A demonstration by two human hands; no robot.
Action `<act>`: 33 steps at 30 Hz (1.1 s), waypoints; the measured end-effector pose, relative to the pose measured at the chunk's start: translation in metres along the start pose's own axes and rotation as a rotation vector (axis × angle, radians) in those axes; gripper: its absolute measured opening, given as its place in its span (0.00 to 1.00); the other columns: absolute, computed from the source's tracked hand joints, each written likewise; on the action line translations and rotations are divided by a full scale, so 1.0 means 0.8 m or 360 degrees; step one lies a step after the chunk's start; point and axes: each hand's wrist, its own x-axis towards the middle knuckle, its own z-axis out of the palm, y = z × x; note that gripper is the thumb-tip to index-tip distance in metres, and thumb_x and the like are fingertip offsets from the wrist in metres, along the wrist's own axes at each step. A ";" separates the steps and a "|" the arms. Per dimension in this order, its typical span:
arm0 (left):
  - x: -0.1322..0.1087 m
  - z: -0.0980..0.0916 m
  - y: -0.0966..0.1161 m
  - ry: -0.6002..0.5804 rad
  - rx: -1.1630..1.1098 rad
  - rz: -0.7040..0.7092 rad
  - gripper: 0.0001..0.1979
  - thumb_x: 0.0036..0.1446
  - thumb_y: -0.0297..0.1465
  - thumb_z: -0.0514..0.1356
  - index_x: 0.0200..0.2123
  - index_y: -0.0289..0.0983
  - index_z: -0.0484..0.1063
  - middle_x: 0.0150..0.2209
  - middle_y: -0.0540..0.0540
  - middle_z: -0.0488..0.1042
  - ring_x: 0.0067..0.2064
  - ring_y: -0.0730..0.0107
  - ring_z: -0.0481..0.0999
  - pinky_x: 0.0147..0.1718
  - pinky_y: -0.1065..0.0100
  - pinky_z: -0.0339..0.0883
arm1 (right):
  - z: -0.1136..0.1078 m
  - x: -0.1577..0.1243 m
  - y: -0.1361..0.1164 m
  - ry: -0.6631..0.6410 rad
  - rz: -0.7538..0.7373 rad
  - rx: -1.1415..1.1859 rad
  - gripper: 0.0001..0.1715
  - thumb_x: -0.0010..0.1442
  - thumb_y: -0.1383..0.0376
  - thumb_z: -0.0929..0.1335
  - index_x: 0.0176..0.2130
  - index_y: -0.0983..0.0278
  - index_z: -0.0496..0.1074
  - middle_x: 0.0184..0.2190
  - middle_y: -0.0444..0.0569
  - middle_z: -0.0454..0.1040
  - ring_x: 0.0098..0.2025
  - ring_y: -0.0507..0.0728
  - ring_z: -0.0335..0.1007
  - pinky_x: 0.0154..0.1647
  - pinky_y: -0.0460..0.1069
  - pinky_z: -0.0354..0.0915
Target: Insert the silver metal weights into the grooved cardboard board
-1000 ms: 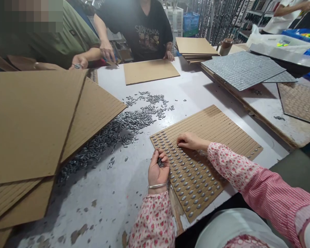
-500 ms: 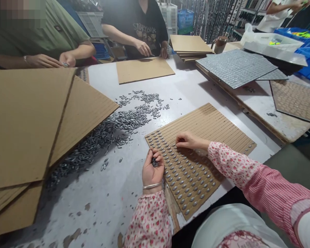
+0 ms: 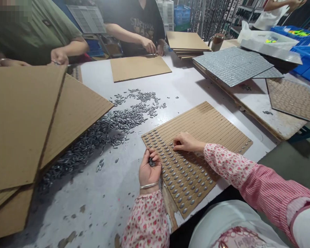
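My left hand (image 3: 150,168) is palm up at the near left edge of a grooved cardboard sheet (image 3: 209,120). Its fingers curl around several small grey spindle-shaped weights (image 3: 152,162). Over the sheet, my right hand (image 3: 187,142) pinches with its fingertips down at the grooves; whatever is between them is hidden. Rows of the same weights (image 3: 179,181) lie in the grooves across the near and left part of the sheet, and a short line of them (image 3: 244,146) runs along its right end.
A large heap of loose weights (image 3: 119,120) spreads across the white table (image 3: 98,206). Stacked boards (image 3: 18,120) overhang it at left. Two co-workers sit opposite, one by a flat board (image 3: 142,69). Filled silver sheets (image 3: 235,65) lie on the side table at right.
The view has shifted slightly, moving the scene left and up. My hands hold nearly the same poses over the sheet. The left co-worker's hands have moved apart.
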 end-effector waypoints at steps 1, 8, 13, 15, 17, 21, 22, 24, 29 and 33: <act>0.000 0.000 0.000 -0.0004 -0.0002 -0.0001 0.10 0.62 0.23 0.46 0.34 0.32 0.67 0.27 0.50 0.65 0.23 0.84 0.65 0.19 0.83 0.60 | -0.001 -0.001 0.002 0.0004 -0.0001 0.0046 0.10 0.52 0.61 0.70 0.28 0.66 0.72 0.26 0.43 0.72 0.31 0.50 0.63 0.32 0.44 0.52; -0.001 0.002 -0.001 -0.0018 0.0002 -0.0003 0.10 0.62 0.22 0.46 0.35 0.32 0.67 0.26 0.50 0.65 0.23 0.84 0.65 0.19 0.83 0.60 | -0.017 -0.027 0.009 -0.0119 -0.0258 0.0200 0.11 0.53 0.59 0.70 0.29 0.66 0.73 0.28 0.45 0.72 0.33 0.51 0.62 0.37 0.46 0.54; -0.001 0.003 -0.001 -0.0006 0.0054 0.0001 0.11 0.62 0.23 0.46 0.35 0.32 0.67 0.26 0.50 0.66 0.23 0.85 0.65 0.19 0.84 0.61 | -0.014 -0.031 0.007 -0.0134 -0.0253 -0.0098 0.12 0.51 0.55 0.71 0.29 0.62 0.74 0.30 0.46 0.72 0.39 0.55 0.60 0.39 0.49 0.51; -0.001 0.003 -0.002 -0.0004 0.0097 0.0012 0.11 0.62 0.23 0.46 0.34 0.32 0.67 0.27 0.50 0.66 0.24 0.86 0.65 0.20 0.84 0.60 | -0.012 -0.029 0.008 -0.0137 -0.0262 -0.0114 0.13 0.51 0.55 0.71 0.30 0.62 0.74 0.31 0.47 0.72 0.38 0.55 0.60 0.39 0.49 0.51; -0.003 0.005 -0.005 -0.0007 0.0176 0.0021 0.09 0.61 0.23 0.48 0.34 0.33 0.67 0.27 0.50 0.67 0.24 0.86 0.65 0.19 0.85 0.60 | -0.012 -0.029 0.008 -0.0120 -0.0274 -0.0075 0.14 0.51 0.55 0.71 0.29 0.63 0.74 0.30 0.47 0.71 0.38 0.55 0.60 0.40 0.49 0.52; -0.008 0.007 -0.021 -0.0028 0.0456 -0.0022 0.04 0.57 0.23 0.55 0.31 0.32 0.68 0.27 0.50 0.68 0.21 0.87 0.63 0.16 0.86 0.56 | -0.014 -0.036 0.001 0.0056 -0.0127 0.0443 0.15 0.55 0.56 0.69 0.29 0.67 0.72 0.26 0.46 0.70 0.33 0.52 0.62 0.36 0.47 0.57; -0.010 0.007 -0.026 -0.0045 0.0523 -0.0057 0.03 0.56 0.24 0.56 0.30 0.32 0.68 0.27 0.50 0.68 0.20 0.87 0.61 0.14 0.86 0.55 | -0.015 -0.039 -0.003 0.0127 -0.0048 0.0656 0.16 0.56 0.56 0.67 0.30 0.67 0.71 0.26 0.45 0.69 0.30 0.50 0.62 0.34 0.46 0.58; -0.014 0.007 -0.037 -0.0092 0.0627 -0.0131 0.02 0.53 0.24 0.59 0.29 0.32 0.68 0.25 0.51 0.67 0.19 0.88 0.59 0.12 0.86 0.51 | -0.017 -0.045 -0.014 0.0232 0.0072 0.1035 0.17 0.56 0.55 0.67 0.32 0.68 0.70 0.25 0.44 0.68 0.27 0.48 0.62 0.29 0.44 0.59; -0.024 0.007 -0.058 -0.0173 0.0824 -0.0209 0.09 0.46 0.29 0.66 0.29 0.32 0.68 0.23 0.52 0.66 0.18 0.88 0.56 0.12 0.85 0.46 | -0.018 -0.054 -0.042 0.0317 0.0038 0.1329 0.18 0.52 0.56 0.70 0.36 0.68 0.69 0.26 0.44 0.69 0.27 0.48 0.63 0.29 0.44 0.62; -0.027 0.007 -0.064 -0.0193 0.1025 -0.0231 0.12 0.45 0.34 0.66 0.28 0.33 0.67 0.20 0.54 0.63 0.16 0.88 0.53 0.12 0.84 0.44 | -0.020 -0.060 -0.056 0.0421 -0.0219 0.1043 0.12 0.55 0.60 0.69 0.33 0.67 0.70 0.28 0.45 0.69 0.30 0.49 0.64 0.32 0.45 0.63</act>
